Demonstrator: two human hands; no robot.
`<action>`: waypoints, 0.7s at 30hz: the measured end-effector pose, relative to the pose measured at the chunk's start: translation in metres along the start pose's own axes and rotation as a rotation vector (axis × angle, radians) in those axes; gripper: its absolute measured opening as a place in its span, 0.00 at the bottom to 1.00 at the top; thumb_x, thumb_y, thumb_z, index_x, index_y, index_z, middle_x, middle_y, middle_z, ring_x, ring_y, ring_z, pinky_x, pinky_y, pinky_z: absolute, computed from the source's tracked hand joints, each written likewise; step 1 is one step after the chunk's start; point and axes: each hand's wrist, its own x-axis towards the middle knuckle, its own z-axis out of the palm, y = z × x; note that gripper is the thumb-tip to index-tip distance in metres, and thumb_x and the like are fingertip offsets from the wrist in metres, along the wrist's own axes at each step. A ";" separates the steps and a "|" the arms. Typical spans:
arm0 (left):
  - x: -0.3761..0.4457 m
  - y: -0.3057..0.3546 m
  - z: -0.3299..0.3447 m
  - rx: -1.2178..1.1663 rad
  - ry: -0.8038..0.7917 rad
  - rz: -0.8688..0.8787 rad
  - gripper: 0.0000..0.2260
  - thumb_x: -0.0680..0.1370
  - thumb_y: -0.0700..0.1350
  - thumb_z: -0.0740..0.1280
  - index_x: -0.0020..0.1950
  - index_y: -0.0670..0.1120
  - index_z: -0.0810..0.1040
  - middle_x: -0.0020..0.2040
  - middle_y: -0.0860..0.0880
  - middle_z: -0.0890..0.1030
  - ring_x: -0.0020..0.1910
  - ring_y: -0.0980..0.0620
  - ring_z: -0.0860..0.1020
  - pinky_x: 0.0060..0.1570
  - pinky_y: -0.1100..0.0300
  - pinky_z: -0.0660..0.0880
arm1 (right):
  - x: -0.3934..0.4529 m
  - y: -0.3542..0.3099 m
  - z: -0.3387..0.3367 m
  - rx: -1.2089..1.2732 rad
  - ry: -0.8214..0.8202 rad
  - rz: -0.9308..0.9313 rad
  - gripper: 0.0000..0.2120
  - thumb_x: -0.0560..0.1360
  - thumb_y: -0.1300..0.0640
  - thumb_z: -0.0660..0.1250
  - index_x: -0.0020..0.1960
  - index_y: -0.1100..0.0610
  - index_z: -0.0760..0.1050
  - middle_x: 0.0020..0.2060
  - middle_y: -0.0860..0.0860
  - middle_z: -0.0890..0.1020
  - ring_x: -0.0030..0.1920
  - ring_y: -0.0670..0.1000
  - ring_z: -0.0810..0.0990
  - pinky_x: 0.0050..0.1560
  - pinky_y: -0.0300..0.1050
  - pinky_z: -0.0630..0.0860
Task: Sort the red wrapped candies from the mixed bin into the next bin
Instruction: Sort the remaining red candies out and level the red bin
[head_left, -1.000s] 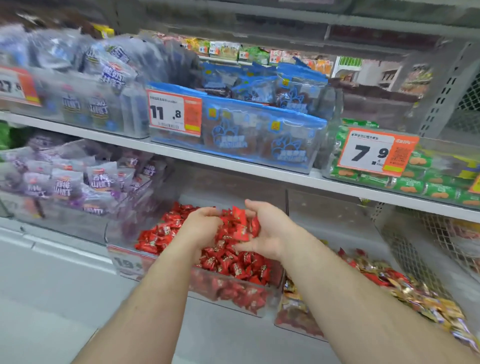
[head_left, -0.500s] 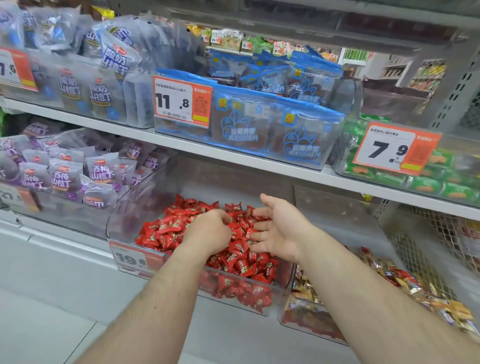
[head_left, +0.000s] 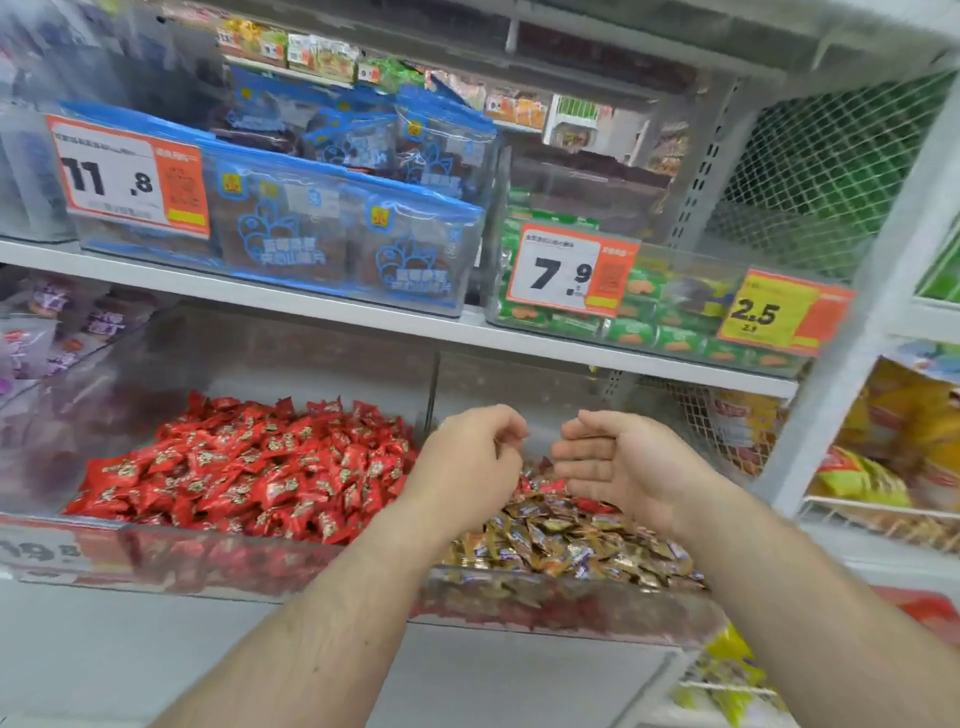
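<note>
hovering over mixed bin (head_left: 571, 597): left hand (head_left: 467, 457) fingers curled, right hand (head_left: 613, 462) fingers relaxed, gap between.

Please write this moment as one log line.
left hand: curled, contents unclear | right hand: open | both above mixed gold-and-red candy bin | red wrapped candies bin: beside

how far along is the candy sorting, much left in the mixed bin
Much looks done: the bin of red candies is piled high. In hand: nothing visible. The left hand, fingers curled, and the open right hand hover over the mixed bin. Left: a few red wrapped candies among the gold wrapped candies near its back.
</note>
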 end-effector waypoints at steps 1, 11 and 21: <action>0.003 0.001 0.009 -0.005 -0.037 -0.022 0.11 0.75 0.38 0.62 0.50 0.51 0.81 0.44 0.56 0.81 0.45 0.56 0.77 0.51 0.62 0.73 | 0.003 0.002 -0.013 -0.048 0.033 0.003 0.12 0.81 0.52 0.61 0.49 0.59 0.78 0.43 0.56 0.85 0.41 0.55 0.83 0.47 0.50 0.77; 0.032 -0.017 0.052 0.023 -0.194 -0.225 0.09 0.78 0.40 0.62 0.50 0.55 0.76 0.52 0.53 0.81 0.49 0.53 0.78 0.49 0.61 0.74 | 0.063 -0.002 -0.051 -0.585 0.086 0.086 0.15 0.83 0.53 0.57 0.58 0.60 0.78 0.57 0.57 0.82 0.53 0.54 0.80 0.62 0.55 0.72; 0.047 -0.017 0.072 0.064 -0.230 -0.204 0.10 0.77 0.40 0.62 0.48 0.56 0.76 0.41 0.60 0.76 0.50 0.50 0.78 0.54 0.52 0.77 | 0.117 0.009 -0.033 -1.221 0.006 0.213 0.26 0.85 0.45 0.48 0.74 0.61 0.65 0.70 0.61 0.70 0.66 0.59 0.73 0.62 0.47 0.68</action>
